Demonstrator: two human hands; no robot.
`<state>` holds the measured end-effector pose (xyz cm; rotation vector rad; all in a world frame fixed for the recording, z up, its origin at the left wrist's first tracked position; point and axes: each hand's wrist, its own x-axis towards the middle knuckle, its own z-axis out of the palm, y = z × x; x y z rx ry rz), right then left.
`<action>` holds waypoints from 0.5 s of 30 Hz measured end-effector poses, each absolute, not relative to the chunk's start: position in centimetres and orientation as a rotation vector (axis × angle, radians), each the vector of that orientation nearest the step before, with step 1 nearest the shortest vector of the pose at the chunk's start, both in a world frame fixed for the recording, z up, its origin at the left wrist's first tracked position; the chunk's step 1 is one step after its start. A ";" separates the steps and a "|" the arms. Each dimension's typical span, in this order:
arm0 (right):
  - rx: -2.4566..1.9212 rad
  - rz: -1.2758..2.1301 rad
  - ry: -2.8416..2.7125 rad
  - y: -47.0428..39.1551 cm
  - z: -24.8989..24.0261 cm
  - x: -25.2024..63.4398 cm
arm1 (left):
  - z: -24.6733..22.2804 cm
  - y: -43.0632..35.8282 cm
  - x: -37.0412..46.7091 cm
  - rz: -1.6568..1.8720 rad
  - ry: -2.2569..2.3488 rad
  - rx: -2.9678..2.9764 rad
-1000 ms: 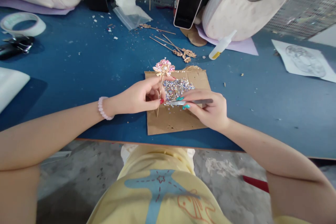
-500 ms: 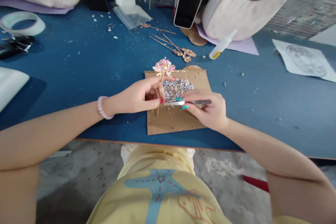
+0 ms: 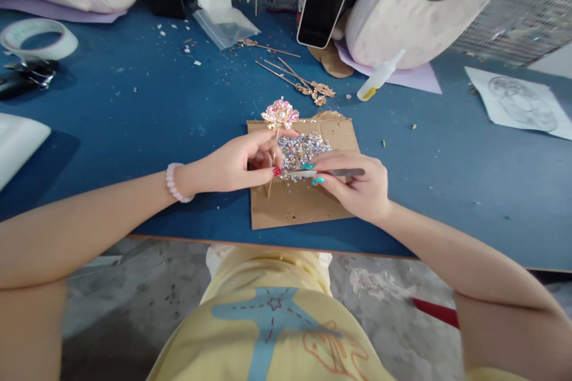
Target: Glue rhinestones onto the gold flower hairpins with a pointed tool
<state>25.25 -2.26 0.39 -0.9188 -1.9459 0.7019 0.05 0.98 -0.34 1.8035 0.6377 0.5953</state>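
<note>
My left hand is closed on the thin stem of a gold hairpin, whose flower head with pink petals and a pearl centre stands above my fingers. Between the fingertips of my right hand is a pair of metal tweezers, its tip pointing left toward my left thumb. Whether the tip grips anything is too small to tell. Under both hands lies a piece of cardboard, with a heap of small glittering rhinestones spread on it.
Beyond the cardboard lie several gold hairpins, a plastic bag and a small glue bottle. A phone leans beside a white handbag. Tape is at left, a printed sheet at right.
My right hand and the tweezers have shifted very slightly to the right, and the tweezers have turned a little in my fingers. My left hand with the hairpin stays almost still.
</note>
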 end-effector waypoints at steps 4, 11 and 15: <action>-0.876 0.687 -1.951 -2.3 0.5 25.2 | -0.3 0.9 0.0 0.587 0.642 1.794; -0.881 0.691 -1.947 -2.3 0.5 25.2 | -0.1 1.0 0.0 0.582 0.646 1.798; -0.891 0.691 -1.949 -2.3 0.5 25.2 | -0.1 1.0 0.0 0.576 0.650 1.797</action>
